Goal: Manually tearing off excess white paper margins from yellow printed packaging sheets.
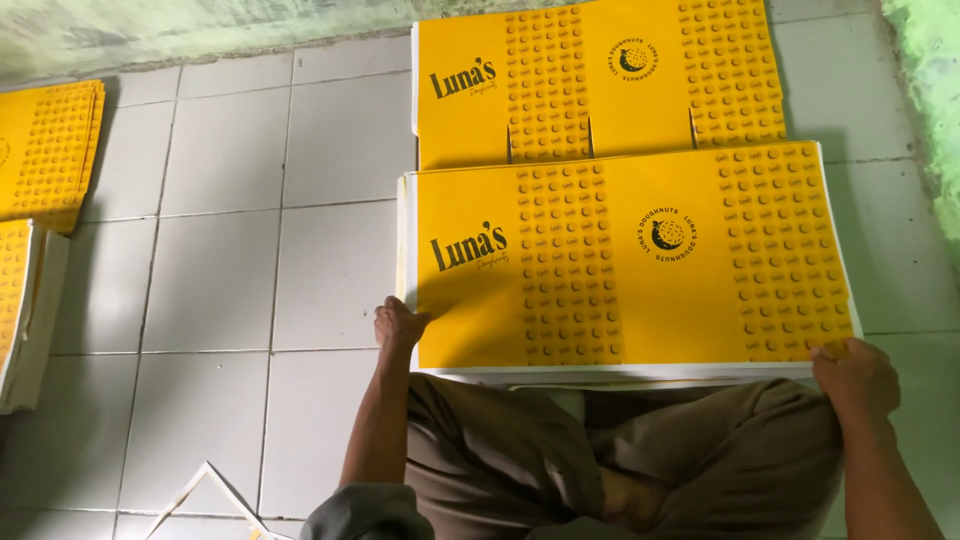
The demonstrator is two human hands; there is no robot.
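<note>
Yellow flat carton (640,265) gripped by both hands (400,325) at near corners.

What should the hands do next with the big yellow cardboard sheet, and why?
Probably lift the near edge of the top yellow box sheet off its stack. The left hand already pinches its near left corner and the right hand its near right corner, so both ends are held and the flat sheet should come up evenly without bending.
</note>
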